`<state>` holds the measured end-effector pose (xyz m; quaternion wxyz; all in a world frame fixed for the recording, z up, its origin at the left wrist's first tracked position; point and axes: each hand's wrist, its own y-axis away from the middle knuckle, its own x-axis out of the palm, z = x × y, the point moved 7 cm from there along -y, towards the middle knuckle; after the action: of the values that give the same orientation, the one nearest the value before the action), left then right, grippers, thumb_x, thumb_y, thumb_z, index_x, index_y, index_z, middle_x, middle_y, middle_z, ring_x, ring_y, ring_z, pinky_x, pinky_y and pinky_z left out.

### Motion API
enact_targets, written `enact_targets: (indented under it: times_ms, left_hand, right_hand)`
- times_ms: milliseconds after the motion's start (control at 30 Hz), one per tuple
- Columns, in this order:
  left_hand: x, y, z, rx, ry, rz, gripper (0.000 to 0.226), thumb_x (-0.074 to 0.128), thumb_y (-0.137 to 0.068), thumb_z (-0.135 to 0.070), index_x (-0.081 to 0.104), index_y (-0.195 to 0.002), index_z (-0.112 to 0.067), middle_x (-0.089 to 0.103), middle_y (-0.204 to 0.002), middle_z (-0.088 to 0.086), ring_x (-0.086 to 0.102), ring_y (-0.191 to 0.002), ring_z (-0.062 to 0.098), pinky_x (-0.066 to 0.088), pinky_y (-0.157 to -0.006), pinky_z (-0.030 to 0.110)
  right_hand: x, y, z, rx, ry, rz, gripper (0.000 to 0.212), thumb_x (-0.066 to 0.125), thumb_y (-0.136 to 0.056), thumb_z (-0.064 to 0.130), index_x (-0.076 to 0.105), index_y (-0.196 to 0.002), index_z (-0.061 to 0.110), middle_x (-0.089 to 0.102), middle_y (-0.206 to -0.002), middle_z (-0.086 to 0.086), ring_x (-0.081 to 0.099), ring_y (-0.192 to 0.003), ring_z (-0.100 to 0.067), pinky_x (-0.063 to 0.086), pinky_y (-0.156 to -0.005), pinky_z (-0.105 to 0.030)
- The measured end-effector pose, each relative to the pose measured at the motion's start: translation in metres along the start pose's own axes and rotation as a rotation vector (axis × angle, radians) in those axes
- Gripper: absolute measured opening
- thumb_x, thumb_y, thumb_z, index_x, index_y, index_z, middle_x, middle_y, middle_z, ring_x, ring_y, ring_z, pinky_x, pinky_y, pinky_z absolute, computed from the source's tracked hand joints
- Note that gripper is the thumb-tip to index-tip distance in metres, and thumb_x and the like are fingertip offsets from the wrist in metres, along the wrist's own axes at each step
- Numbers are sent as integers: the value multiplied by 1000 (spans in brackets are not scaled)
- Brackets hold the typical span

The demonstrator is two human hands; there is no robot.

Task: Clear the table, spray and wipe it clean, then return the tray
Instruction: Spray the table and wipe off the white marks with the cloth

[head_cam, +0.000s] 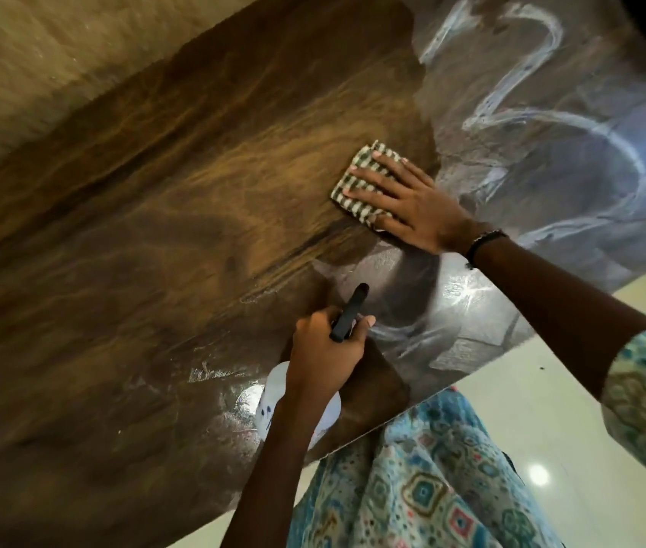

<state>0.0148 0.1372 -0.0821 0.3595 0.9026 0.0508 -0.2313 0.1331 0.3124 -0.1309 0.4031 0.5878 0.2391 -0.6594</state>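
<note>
The right grip point(400, 203) lies flat, fingers spread, pressing a checked cloth point(357, 183) on the bench point(155, 231). Nearer the person, the left grip point(325, 350) curls round the black top of a white spray bottle point(273, 393) (its label is mostly hidden). Clearing looks done, and wet streaks beyond the cloth suggest wiping is underway. The tray is not in view, so returning it seems left.

Glossy wood table point(155, 270), checked cloth point(357, 191)
</note>
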Motion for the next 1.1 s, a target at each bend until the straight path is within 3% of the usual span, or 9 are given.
enact_targets:
  times_ms: [233,333,500,633,700,767,833,933,1100]
  left_hand:
    - [10,11,-3,26,-59,-61,34,71,-76,-46,71,-83,-12,70,-75,7,57,-70,17,31,-62,12]
    - [8,14,-3,-16,-67,-81,32,70,-78,-45,71,-82,-13,69,-76,9,57,-78,24,33,-66,20]
    - [9,19,-15,-86,-48,-23,36,73,-74,-44,62,-73,-10,58,-67,3,55,-64,17,41,-63,27]
    - [5,29,-18,-113,-8,-72,29,72,-79,-35,50,-75,-16,36,-66,-8,37,-54,5,34,-54,24]
    - [4,30,-18,-92,18,-83,32,73,-78,-35,53,-75,-10,39,-65,-7,38,-54,7,32,-51,21]
    - [3,30,-20,-74,10,-78,35,74,-76,-37,60,-75,-5,47,-64,-5,44,-56,7,38,-56,26]
    - [4,30,-23,-53,-6,-66,29,74,-77,-37,64,-76,-9,50,-63,-10,48,-58,6,39,-61,22]
    - [2,33,-28,-41,-13,-65,25,72,-79,-34,63,-77,-11,47,-64,-11,46,-57,4,34,-52,18]
    - [4,35,-29,-8,22,-77,38,73,-77,-38,66,-73,-1,59,-63,6,60,-66,29,50,-62,29]
  right_hand:
    - [-2,21,-20,62,-22,5,53,14,-101,47,20,-151,30,19,-160,-1,12,-148,-30,15,-119,-48]
    - [-2,22,-21,60,-25,33,53,17,-100,46,20,-151,30,18,-160,-1,11,-148,-31,15,-119,-48]
    - [-11,22,-26,104,-38,12,52,23,-99,41,22,-150,33,20,-160,0,12,-148,-31,17,-118,-51]
    - [-6,25,-4,199,-64,-52,53,32,-98,37,22,-150,35,18,-160,2,8,-148,-30,15,-117,-54]
    - [0,29,23,152,-64,-48,54,31,-97,37,21,-150,35,19,-160,0,9,-148,-31,15,-117,-55]
    - [10,42,62,27,-54,-32,55,29,-95,38,23,-149,33,22,-159,-3,12,-147,-33,12,-118,-56]
    - [20,68,96,-103,-56,3,53,30,-93,38,37,-144,28,32,-155,-5,18,-146,-33,12,-118,-54]
    - [28,111,100,-177,-35,28,47,33,-94,41,40,-139,28,36,-152,-4,24,-144,-31,16,-117,-50]
    - [10,118,11,81,-42,6,53,25,-98,43,25,-150,32,20,-159,-1,10,-148,-27,14,-119,-49]
